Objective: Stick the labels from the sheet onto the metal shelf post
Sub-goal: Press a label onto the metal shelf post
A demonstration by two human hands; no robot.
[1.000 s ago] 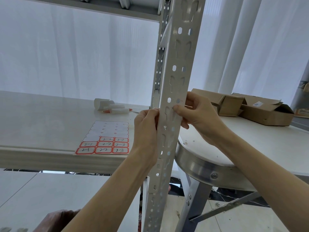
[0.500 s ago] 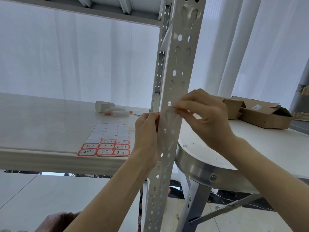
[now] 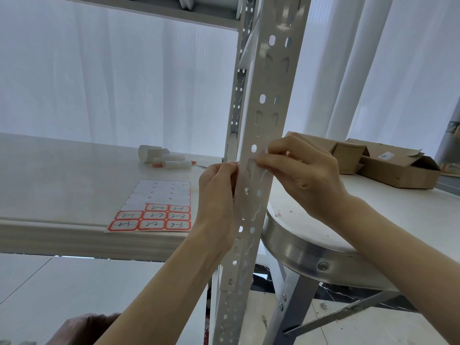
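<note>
Labels (image 3: 153, 216): eight red-bordered ones are sitting on the sheet (image 3: 159, 192), which is lying flat on the tabletop (image 3: 62, 183) just left of the metal shelf post (image 3: 263, 108), its long axis running away from us and the filled rows nearest. One post up front is standing upright, tilting slightly right toward the top. Left hand (image 3: 216, 195) is curling round its left edge. Right hand (image 3: 301, 175) is pinching one pale label (image 3: 257, 169) against the front face, fingertips closed on it.

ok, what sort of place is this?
Likely a storeroom or workshop being fitted out: a slotted metal shelf post, a hand-numbered label sheet on a white table, opened cardboard boxes nearby.
</note>
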